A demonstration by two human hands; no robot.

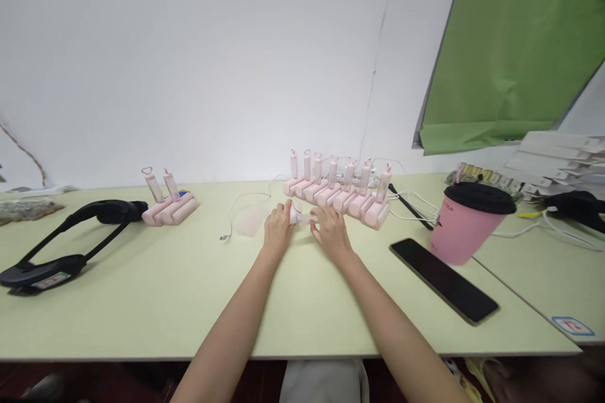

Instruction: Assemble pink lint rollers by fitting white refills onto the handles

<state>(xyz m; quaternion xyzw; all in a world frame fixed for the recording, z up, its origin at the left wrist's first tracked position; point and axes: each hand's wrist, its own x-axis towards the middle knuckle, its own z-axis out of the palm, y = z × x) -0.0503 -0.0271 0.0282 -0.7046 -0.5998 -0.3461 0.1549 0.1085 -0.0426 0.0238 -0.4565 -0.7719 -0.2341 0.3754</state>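
My left hand (pixel 278 225) is closed around a small pale pink device (pixel 296 209) near the middle of the table. From the right, my right hand (pixel 329 230) pinches the clear end of the same piece between thumb and fingers. Most of the device is hidden by my hands. Just behind them stands a row of several pink devices (pixel 338 195), each with a rounded base and an upright clear tube topped by a small loop. A thin pale pink sheet or bag (pixel 251 220) lies left of my left hand, beside a white USB cable (pixel 230 217).
At the left are more pink devices (pixel 171 209) and a black headset-like frame (pixel 70 252). On the right, a black phone (pixel 444 278) lies before a pink lidded cup (pixel 466 227). White cables (pixel 418 204) and stacked white boxes (pixel 558 160) are farther right.
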